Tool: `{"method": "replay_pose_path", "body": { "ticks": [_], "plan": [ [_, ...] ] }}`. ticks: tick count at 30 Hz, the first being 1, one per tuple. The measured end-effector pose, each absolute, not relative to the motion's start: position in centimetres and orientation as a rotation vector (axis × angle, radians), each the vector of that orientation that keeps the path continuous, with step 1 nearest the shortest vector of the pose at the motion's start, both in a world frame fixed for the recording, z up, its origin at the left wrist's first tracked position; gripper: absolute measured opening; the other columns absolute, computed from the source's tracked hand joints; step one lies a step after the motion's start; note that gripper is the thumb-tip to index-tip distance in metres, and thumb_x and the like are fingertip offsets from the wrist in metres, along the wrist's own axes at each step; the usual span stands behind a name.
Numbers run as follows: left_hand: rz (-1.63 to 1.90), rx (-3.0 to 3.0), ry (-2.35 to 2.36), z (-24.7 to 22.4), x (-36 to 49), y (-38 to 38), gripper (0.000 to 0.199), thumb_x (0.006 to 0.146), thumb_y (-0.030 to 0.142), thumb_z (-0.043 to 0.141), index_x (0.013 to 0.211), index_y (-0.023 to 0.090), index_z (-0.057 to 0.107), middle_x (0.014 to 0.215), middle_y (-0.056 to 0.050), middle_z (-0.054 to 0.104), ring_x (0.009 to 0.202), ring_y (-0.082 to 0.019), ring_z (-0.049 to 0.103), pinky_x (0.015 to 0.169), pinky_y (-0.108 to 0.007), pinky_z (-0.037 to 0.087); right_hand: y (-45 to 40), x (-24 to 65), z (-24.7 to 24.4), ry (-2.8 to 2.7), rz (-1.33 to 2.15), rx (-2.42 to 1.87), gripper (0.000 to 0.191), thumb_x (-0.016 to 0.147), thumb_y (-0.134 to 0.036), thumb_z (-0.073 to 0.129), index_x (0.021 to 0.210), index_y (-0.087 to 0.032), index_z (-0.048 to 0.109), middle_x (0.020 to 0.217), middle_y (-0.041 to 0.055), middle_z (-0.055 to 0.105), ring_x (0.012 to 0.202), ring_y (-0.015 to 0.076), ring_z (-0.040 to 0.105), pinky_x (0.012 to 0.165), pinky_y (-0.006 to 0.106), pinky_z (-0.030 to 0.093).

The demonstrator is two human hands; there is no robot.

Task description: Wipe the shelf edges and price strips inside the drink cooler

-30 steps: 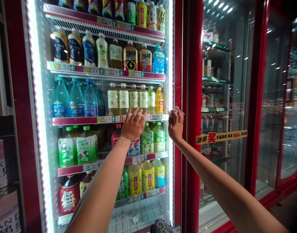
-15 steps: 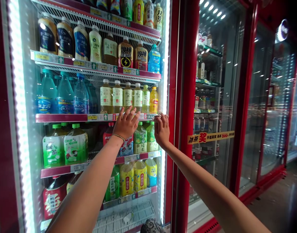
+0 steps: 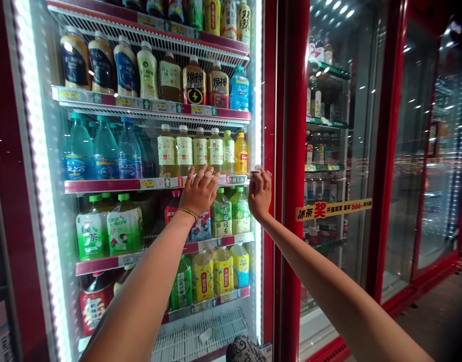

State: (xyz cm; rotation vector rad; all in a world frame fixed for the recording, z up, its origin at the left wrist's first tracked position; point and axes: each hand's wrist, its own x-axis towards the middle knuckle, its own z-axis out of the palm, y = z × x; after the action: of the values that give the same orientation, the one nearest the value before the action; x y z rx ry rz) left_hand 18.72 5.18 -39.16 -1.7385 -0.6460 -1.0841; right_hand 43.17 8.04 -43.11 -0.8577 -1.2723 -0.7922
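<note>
My left hand (image 3: pixel 200 191) lies with spread fingers at the price strip (image 3: pixel 155 183) of the third shelf, just below the pale-labelled tea bottles (image 3: pixel 184 148), and holds nothing. My right hand (image 3: pixel 260 193) is at the right end of that strip, beside the lit cooler edge. Its fingers are curled together around something small and pale that I cannot make out. Near it on the shelf stands an orange-yellow bottle (image 3: pixel 241 154). Green tea bottles (image 3: pixel 221 213) are on the shelf under my hands.
Large blue bottles (image 3: pixel 78 151) stand left on the third shelf, dark-labelled bottles (image 3: pixel 102 65) above. Yellow bottles (image 3: pixel 203 276) are lower down, over a wire rack (image 3: pixel 211 334). A red door frame (image 3: pixel 291 151) and another glass cooler (image 3: pixel 361 151) are at the right.
My right hand has moved a little to the right, from the strip's end toward the cooler's edge. My left hand stays at the strip. The view has shifted slightly.
</note>
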Motion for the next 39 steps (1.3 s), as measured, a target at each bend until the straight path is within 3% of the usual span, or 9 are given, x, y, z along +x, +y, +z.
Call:
{"method": "replay_pose_path", "body": {
  "ticks": [2,7,11,22,25,28,32,37,39],
  "plan": [
    [-1.083,-1.761,-0.651,-39.1,18.7,5.1,0.046,0.1,0.026,0.05,0.146,0.022,0.057,0.151,-0.014,0.059,0.151,-0.033,0.043,0.13,-0.063,0.025,8.0,42.6,-43.2,-1.153,-0.748,-0.874,0.039,0.107,-0.031,0.035,0.142,-0.028,0.05,0.161,0.0093,0.045,0.157,0.0277,0.03,0.128,0.064,0.03],
    [-1.08,-1.751,-0.66,-39.1,18.8,5.0,0.046,0.101,0.026,0.048,0.146,0.022,0.057,0.15,-0.014,0.059,0.151,-0.033,0.044,0.13,-0.062,0.027,7.8,41.2,-43.7,-1.478,-0.928,-0.79,0.039,0.106,-0.026,0.037,0.142,-0.031,0.05,0.159,0.0065,0.048,0.159,0.0257,0.029,0.129,0.058,0.034],
    [-1.087,-1.776,-0.662,-39.1,18.8,4.9,0.046,0.101,0.026,0.047,0.145,0.022,0.058,0.15,-0.014,0.059,0.15,-0.033,0.045,0.129,-0.063,0.027,7.8,40.9,-43.6,-1.214,-0.894,-0.82,0.042,0.108,-0.029,0.033,0.148,-0.031,0.042,0.158,0.0113,0.047,0.158,0.0295,0.03,0.125,0.067,0.035],
    [-1.109,-1.787,-0.674,-39.2,18.7,4.9,0.044,0.101,0.024,0.045,0.144,0.02,0.057,0.149,-0.013,0.059,0.151,-0.03,0.044,0.132,-0.059,0.025,6.9,39.7,-43.0,-1.552,-0.887,-0.772,0.04,0.107,-0.024,0.037,0.142,-0.033,0.053,0.161,0.0039,0.048,0.159,0.0277,0.031,0.13,0.058,0.034],
    [-1.105,-1.794,-0.686,-38.9,18.8,4.8,0.041,0.102,0.025,0.043,0.138,0.017,0.06,0.145,-0.014,0.062,0.149,-0.03,0.046,0.131,-0.057,0.027,6.9,39.5,-42.6,-1.443,-0.827,-0.795,0.043,0.107,-0.024,0.036,0.145,-0.034,0.051,0.159,0.0045,0.049,0.157,0.0289,0.033,0.128,0.061,0.036],
    [-1.036,-1.832,-0.68,-38.2,18.2,4.5,0.039,0.102,0.025,0.043,0.135,0.02,0.063,0.143,-0.013,0.064,0.148,-0.03,0.048,0.129,-0.057,0.03,6.7,39.4,-42.2,-1.34,-0.782,-0.839,0.044,0.107,-0.025,0.034,0.148,-0.033,0.048,0.161,0.0066,0.047,0.158,0.0313,0.031,0.126,0.066,0.036],
    [-0.9,-1.939,-0.625,-37.3,15.1,3.9,0.04,0.1,0.027,0.045,0.135,0.024,0.063,0.148,-0.012,0.061,0.148,-0.028,0.047,0.127,-0.053,0.035,6.2,40.0,-42.1,-1.698,-0.885,-0.792,0.045,0.106,-0.023,0.039,0.147,-0.037,0.05,0.163,0.0004,0.046,0.159,0.0277,0.029,0.13,0.06,0.035],
    [-0.958,-1.876,-0.742,-37.0,10.5,2.7,0.046,0.097,0.032,0.051,0.142,0.031,0.06,0.148,-0.009,0.06,0.147,-0.032,0.046,0.129,-0.058,0.028,6.2,39.3,-41.7,-1.415,-0.771,-0.812,0.046,0.105,-0.022,0.036,0.148,-0.03,0.051,0.163,0.0055,0.046,0.16,0.0301,0.026,0.13,0.064,0.031],
    [-0.976,-1.834,-0.772,-36.9,9.3,2.3,0.047,0.097,0.033,0.051,0.144,0.03,0.058,0.147,-0.01,0.06,0.147,-0.032,0.046,0.129,-0.058,0.027,6.1,38.7,-41.7,-1.554,-0.82,-0.758,0.044,0.105,-0.021,0.04,0.146,-0.03,0.052,0.164,0.0041,0.045,0.161,0.0298,0.026,0.131,0.063,0.031]
  ]
}}
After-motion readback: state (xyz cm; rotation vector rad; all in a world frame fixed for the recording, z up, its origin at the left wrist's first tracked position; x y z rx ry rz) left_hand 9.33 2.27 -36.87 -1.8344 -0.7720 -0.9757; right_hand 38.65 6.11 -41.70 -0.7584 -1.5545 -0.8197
